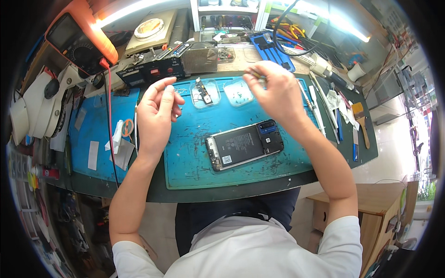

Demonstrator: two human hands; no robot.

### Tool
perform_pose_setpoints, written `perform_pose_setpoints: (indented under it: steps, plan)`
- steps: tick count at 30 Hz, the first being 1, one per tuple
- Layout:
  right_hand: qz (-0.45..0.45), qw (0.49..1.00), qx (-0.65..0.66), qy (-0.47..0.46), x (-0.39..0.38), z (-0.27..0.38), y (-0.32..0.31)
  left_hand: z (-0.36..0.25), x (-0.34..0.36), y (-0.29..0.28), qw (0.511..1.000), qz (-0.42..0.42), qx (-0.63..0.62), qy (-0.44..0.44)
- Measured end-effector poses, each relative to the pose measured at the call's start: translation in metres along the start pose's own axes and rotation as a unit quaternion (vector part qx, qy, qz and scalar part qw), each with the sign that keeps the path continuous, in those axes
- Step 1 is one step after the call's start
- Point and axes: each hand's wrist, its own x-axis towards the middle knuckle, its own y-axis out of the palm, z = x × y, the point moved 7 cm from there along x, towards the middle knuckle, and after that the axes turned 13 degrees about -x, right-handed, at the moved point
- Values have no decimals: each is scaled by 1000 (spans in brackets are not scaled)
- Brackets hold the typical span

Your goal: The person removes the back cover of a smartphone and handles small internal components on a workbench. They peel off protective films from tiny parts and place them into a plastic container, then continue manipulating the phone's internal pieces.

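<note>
An opened smartphone (244, 144) lies tilted on the blue work mat (190, 171), its dark battery and blue-framed camera part exposed. Left of the clear tray with a small phone part (204, 92), my left hand (160, 109) hangs over the mat, fingers loosely curled and apart, with nothing plainly held. My right hand (276, 88) is above the mat's far right part, beside a clear tray of tiny screws (238, 92). Its fingers are pressed together; what they hold, if anything, is too small or hidden to make out.
An orange multimeter (76, 39) with a red lead stands at the far left. A black boxed device (153, 69) sits behind the mat. Right of it are a blue tool tray (272, 48), tweezers and pens, and a wooden-handled brush (362, 129). White papers (93, 155) lie left.
</note>
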Motion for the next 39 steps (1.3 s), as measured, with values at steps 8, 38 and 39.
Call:
perform_pose_setpoints:
  steps: [8,38,39]
  plan:
    - [7,997,-26,72,-22,-67,-42,-24,-33,65,949,169,229,135]
    - [67,990,113,-49,-51,-23,-47,18,-127,143,834,-80,-359,-411]
    - [82,986,128,-63,-53,-17,-46,17,-135,150,835,-68,-351,-419]
